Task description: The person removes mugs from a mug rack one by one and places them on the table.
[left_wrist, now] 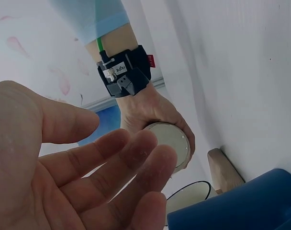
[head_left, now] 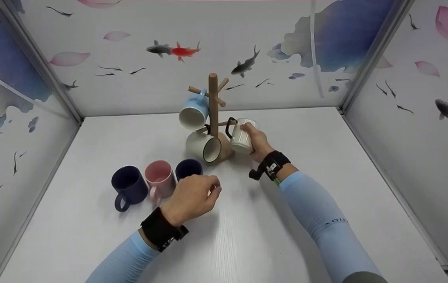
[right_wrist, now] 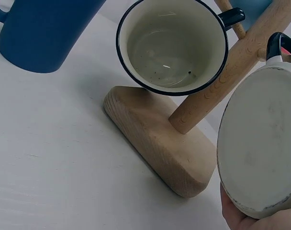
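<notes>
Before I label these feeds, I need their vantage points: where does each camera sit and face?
Head: on the head, facing forward and down at the mug rack; left hand, right hand and sleeves show.
Left wrist: on that wrist, facing across the left hand's palm; the right hand and sleeve show.
Right wrist: on that wrist, facing the rack's base; part of the right hand shows.
Both wrist views share the held cream mug.

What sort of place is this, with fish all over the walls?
Most likely a small booth set up for recording handwork, though I can't be sure: fish-patterned panels stand on three sides of a white table, and black devices are strapped to both wrists.
</notes>
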Tool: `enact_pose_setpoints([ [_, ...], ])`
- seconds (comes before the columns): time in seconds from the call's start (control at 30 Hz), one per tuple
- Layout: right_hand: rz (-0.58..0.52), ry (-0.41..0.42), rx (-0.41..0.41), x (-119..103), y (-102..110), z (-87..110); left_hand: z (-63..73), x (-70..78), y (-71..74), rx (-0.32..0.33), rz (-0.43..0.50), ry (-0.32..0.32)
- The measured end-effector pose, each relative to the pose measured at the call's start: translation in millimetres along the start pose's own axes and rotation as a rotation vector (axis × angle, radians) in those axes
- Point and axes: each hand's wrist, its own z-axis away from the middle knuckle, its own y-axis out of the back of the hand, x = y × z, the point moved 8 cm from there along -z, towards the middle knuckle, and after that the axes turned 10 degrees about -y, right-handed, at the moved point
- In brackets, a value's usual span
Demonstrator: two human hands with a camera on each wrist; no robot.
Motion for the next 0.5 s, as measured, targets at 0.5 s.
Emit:
enact_pose_setpoints([
  [0.5, -0.002, 0.014, -0.006, -7.1, 4.8, 6.7, -1.1, 0.7, 0.2, 0.002, 0.006, 0.004],
])
